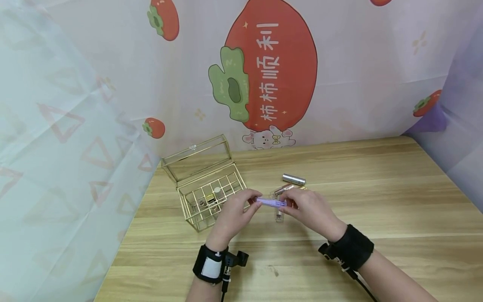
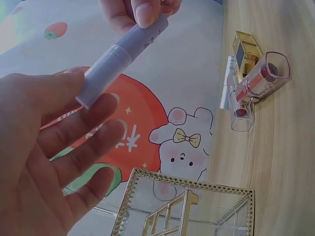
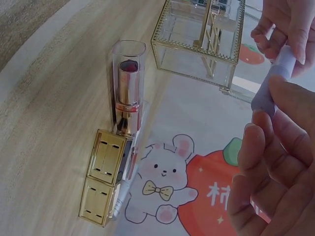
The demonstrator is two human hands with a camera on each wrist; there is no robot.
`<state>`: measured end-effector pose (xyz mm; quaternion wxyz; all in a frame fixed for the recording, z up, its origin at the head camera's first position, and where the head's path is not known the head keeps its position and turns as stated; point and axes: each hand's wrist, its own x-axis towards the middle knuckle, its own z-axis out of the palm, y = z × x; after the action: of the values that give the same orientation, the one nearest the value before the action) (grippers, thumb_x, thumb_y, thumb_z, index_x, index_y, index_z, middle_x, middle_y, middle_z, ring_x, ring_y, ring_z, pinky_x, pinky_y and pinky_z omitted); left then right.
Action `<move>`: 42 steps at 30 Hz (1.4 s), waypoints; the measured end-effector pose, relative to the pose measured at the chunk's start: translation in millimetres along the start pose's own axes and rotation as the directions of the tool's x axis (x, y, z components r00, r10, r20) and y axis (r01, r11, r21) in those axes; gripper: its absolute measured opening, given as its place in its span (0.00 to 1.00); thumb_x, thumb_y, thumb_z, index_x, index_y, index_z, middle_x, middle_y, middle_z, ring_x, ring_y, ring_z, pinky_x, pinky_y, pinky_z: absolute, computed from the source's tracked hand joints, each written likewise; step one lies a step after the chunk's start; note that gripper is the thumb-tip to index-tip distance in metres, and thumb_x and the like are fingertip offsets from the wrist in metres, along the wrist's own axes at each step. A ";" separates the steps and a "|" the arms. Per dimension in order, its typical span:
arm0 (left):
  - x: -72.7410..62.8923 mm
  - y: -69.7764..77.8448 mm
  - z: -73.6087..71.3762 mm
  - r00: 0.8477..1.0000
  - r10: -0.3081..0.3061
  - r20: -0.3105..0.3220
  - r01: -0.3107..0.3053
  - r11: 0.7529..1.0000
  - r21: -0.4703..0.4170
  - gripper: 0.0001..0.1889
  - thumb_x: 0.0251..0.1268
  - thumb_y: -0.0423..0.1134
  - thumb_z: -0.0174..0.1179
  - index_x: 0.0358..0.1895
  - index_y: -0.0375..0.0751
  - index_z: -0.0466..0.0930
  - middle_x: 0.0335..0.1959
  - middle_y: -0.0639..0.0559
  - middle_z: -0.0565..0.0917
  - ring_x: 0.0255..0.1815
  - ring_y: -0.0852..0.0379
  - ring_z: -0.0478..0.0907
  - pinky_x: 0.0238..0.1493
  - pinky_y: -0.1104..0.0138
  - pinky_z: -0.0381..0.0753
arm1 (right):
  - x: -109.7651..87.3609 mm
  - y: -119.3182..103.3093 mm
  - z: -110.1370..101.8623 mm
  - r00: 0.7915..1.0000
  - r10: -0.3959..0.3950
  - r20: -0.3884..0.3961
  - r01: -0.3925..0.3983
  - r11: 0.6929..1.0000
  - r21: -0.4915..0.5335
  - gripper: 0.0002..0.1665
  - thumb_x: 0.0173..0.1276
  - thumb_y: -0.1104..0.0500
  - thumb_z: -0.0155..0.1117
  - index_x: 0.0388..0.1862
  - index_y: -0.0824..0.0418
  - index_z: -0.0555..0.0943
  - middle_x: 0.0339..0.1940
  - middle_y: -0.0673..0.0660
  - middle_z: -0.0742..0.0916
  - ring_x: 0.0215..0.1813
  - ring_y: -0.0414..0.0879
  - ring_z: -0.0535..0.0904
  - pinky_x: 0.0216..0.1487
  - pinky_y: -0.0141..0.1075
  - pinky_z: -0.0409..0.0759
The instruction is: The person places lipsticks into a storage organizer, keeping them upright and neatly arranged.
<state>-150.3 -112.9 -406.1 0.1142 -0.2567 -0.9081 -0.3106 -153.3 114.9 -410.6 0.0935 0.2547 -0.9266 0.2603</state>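
Tube of pale lavender is held in the air above the bench, to the right of the box, with lipsticks seen just behind it in the head view. Its body is slim and round; it is crossed near mid-length by a thin seam, and small dark print is borne on the half nearer the right hand. One end is pinched between thumb and fingers by that hand, the other by the left hand, whose remaining fingers are spread apart.

The print is too small to be read, and the right end is partly covered by fingertips. In the head view, part of the box is hidden by the left hand, and the small things inside can hardly be made out. The box is cut off by the lower edge of the left wrist view.

The long axis is laid almost level from hand to hand in the head view; in the left wrist view it is slanted, the flat end directed down toward the left hand.
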 end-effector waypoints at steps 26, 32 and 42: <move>-4.5 -4.5 -17.2 0.966 0.149 -0.212 -0.126 0.985 0.117 0.11 0.63 0.37 0.66 0.46 0.38 0.83 0.39 0.49 0.88 0.36 0.57 0.84 0.42 0.67 0.84 | -3.2 17.6 3.1 0.996 0.065 0.062 -0.065 0.998 0.001 0.09 0.62 0.53 0.72 0.37 0.55 0.85 0.23 0.42 0.79 0.25 0.33 0.70 0.24 0.26 0.66; -8.3 -7.5 -27.1 0.964 0.116 -0.239 -0.097 0.991 0.091 0.11 0.63 0.37 0.65 0.47 0.37 0.83 0.39 0.49 0.87 0.37 0.56 0.84 0.40 0.65 0.84 | -3.3 28.2 3.5 0.993 0.089 0.082 -0.089 0.996 -0.001 0.08 0.62 0.56 0.71 0.38 0.56 0.85 0.24 0.43 0.81 0.26 0.33 0.71 0.25 0.26 0.68; -13.6 -13.4 -39.7 0.950 0.089 -0.299 -0.067 0.994 0.084 0.12 0.62 0.34 0.66 0.48 0.37 0.83 0.39 0.47 0.87 0.36 0.54 0.84 0.36 0.63 0.84 | -3.9 44.8 1.2 0.985 0.137 0.106 -0.138 0.990 0.000 0.12 0.60 0.57 0.72 0.42 0.58 0.84 0.25 0.46 0.82 0.25 0.36 0.71 0.25 0.28 0.68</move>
<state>-144.1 -152.1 -386.8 0.2732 -0.2375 -0.8798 -0.3082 -173.4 148.8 -432.3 0.0254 0.2040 -0.9447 0.2557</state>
